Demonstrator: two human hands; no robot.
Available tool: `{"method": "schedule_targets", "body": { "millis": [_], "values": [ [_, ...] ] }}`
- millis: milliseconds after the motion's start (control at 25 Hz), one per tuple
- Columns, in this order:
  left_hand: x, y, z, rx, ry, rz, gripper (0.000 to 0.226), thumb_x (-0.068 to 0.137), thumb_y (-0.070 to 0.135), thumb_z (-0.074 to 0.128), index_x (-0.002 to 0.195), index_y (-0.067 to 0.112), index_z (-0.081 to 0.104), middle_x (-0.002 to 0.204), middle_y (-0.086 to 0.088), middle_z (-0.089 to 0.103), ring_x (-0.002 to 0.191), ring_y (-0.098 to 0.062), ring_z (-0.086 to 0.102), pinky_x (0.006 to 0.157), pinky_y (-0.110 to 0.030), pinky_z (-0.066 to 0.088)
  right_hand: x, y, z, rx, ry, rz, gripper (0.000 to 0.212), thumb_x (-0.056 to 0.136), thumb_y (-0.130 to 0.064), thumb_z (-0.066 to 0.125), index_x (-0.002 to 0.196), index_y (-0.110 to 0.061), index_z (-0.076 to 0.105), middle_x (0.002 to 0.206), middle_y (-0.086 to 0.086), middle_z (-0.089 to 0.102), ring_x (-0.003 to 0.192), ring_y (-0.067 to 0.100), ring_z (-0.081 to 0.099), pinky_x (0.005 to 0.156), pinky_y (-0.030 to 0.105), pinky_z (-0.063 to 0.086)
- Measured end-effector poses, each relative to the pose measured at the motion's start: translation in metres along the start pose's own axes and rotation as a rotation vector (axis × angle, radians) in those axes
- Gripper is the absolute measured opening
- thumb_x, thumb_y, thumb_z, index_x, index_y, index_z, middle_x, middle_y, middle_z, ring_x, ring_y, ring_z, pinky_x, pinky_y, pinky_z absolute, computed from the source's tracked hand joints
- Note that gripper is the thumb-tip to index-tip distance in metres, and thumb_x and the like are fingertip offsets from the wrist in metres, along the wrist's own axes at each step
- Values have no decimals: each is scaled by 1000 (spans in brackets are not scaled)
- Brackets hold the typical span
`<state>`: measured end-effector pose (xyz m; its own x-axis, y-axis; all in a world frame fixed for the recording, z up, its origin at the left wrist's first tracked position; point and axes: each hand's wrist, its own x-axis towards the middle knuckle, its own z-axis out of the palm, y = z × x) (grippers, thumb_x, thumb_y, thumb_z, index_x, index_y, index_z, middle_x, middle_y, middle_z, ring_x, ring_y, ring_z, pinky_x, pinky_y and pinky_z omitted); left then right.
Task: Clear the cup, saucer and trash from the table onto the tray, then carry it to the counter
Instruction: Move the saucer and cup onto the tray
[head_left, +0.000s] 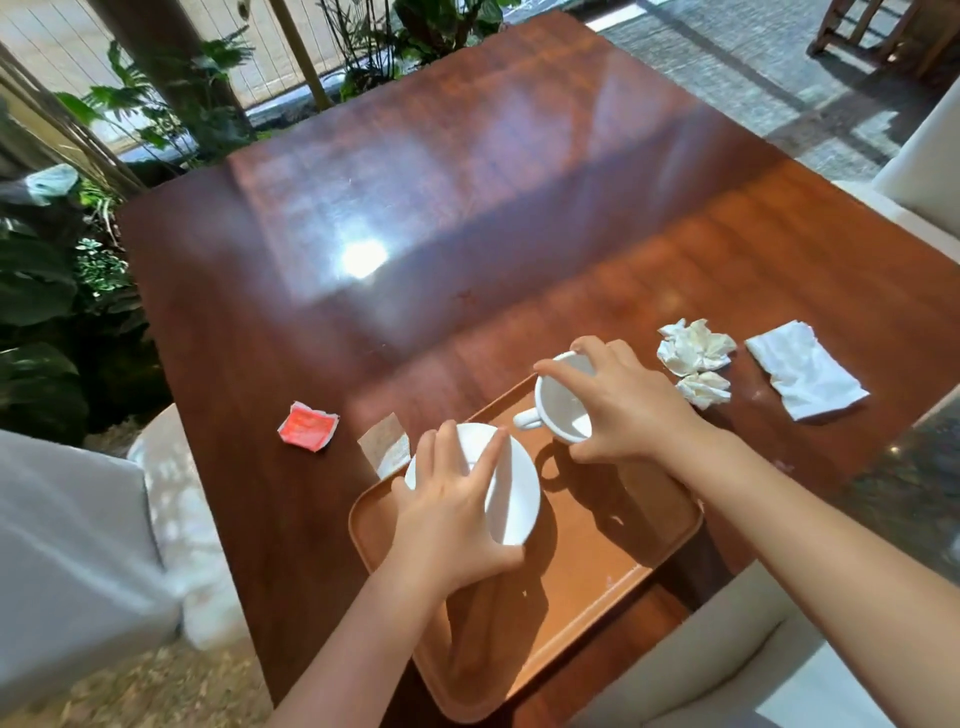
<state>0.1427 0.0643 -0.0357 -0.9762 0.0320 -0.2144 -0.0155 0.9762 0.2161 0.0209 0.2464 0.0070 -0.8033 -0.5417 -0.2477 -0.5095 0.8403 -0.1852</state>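
A brown tray (597, 587) lies on the near edge of the wooden table (415, 208). My left hand (452, 514) holds a white saucer (514, 493), tilted, over the tray's left part. My right hand (623, 405) grips a white cup (561, 410) from above, tipped, its handle pointing left, over the tray's far edge. On the table lie a red torn sachet (307, 427), a beige sachet (387, 447) beside the tray's far left corner, crumpled tissues (696, 358) and a flat white napkin (805, 376) to the right.
A grey cushioned seat (67, 561) stands at the left of the table and a cream seat (727, 665) at the near right. Plants (47, 291) grow past the table's left edge. Another cream seat (924, 166) shows at the far right.
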Motion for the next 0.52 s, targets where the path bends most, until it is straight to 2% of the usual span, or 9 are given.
{"method": "schedule_targets", "body": {
  "millis": [120, 320, 520],
  "values": [
    [-6, -1, 11, 15, -27, -36, 110, 52, 67, 61, 142, 45, 1, 151, -4, 10, 138, -28, 8, 95, -53, 41, -5, -1, 11, -7, -13, 10, 86, 62, -40, 74, 136, -36, 29, 137, 8, 33, 118, 30, 34, 68, 38, 51],
    [-7, -2, 20, 21, -96, -50, 109, 55, 66, 62, 141, 46, -3, 155, 1, 0, 142, -29, -1, 103, -58, 31, -3, -4, 20, 3, 3, 12, 87, 65, -42, 74, 138, -34, 28, 140, 8, 33, 119, 30, 35, 75, 40, 53],
    [-10, -7, 26, 20, -84, -52, 110, 60, 70, 58, 143, 43, -9, 159, 2, -12, 145, -25, -10, 110, -55, 22, 2, -4, 23, -52, -15, -7, 94, 68, -41, 73, 143, -34, 16, 150, 7, 23, 128, 33, 30, 81, 41, 52]
  ]
}}
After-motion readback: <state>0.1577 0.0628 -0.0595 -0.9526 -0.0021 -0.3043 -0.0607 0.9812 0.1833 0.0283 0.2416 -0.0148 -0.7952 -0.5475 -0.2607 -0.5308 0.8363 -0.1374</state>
